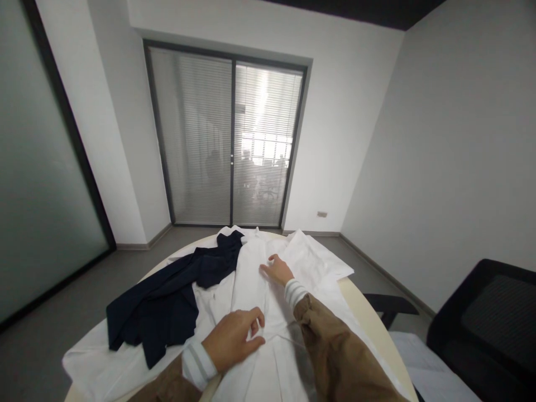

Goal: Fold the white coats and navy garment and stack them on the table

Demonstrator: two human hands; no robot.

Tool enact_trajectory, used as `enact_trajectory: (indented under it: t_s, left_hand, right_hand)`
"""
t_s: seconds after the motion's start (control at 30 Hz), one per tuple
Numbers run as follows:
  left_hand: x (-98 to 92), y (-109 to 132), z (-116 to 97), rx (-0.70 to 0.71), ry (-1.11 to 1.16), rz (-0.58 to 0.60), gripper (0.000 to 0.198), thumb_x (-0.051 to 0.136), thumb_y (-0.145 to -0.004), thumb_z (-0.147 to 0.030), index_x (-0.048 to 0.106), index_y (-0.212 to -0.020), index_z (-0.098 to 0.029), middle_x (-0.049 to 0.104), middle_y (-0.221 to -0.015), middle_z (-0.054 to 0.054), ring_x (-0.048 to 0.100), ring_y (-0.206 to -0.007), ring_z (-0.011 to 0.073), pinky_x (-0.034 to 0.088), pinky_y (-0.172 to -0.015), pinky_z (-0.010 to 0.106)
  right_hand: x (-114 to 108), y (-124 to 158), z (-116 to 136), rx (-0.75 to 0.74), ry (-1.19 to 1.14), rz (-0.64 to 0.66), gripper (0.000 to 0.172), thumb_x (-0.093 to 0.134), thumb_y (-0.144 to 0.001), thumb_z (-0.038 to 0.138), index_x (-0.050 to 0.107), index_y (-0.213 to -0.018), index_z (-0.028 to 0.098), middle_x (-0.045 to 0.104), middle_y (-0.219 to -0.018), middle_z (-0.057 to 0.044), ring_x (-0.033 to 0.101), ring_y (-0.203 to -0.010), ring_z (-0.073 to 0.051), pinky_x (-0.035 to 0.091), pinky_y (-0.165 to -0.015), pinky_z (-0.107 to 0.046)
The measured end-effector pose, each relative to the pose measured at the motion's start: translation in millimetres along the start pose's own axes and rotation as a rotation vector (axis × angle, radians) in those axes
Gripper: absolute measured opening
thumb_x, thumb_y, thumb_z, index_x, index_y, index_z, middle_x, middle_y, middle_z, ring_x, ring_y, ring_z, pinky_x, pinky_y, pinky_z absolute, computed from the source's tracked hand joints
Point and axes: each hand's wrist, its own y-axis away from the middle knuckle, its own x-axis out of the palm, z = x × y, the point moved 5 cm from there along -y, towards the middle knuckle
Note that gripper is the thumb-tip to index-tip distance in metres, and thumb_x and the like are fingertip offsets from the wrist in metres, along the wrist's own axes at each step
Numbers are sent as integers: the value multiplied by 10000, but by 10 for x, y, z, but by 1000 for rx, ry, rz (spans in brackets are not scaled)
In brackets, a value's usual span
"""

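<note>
A white shirt [251,290] lies spread along a round cream table [368,318]. My left hand [237,338] rests on the shirt's near part with fingers curled, pinching a fold of the white cloth. My right hand [277,271] reaches further out and lies flat on the shirt, fingers stretched apart. Both arms wear brown sleeves with striped grey cuffs. A dark navy garment [167,301] lies crumpled to the left, partly over more white cloth.
A black chair [486,329] stands at the right, with white cloth [431,374] on the floor or a seat beside it. Sliding glass doors with blinds [230,145] are at the back. Grey floor surrounds the table.
</note>
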Motion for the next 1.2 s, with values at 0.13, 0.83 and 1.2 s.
enact_trajectory:
  t_s: [0.13,0.83,1.2]
  left_hand:
    - [-2,-38,-44,-35,108,-38,130,632,-830,-278,649,-930,-197,682,-873,-2,571,-675,133,406,-667,242]
    - [412,164,-271,458,-66,200,466,759,-735,-496,687,-1170,-346,573,-1369,38,534,-1184,289,361,-1045,446]
    - [461,165,-379,420,-90,289,384,759,-754,-448,706,-1124,-360,666,-1140,12,627,-964,229,468,-880,344]
  right_hand:
    - [22,80,-9,-40,47,144,401,799,-641,354,638,-960,172,689,-816,-54,644,-770,-208,453,-703,-289]
    - [40,402,-236,-356,-192,187,446,675,-788,208,618,-1230,226,611,-1084,-34,536,-699,-92,480,-782,-263]
    - [79,472,-119,-466,-164,145,353,558,-869,208,660,-1207,220,673,-927,-20,577,-753,-145,475,-829,-299]
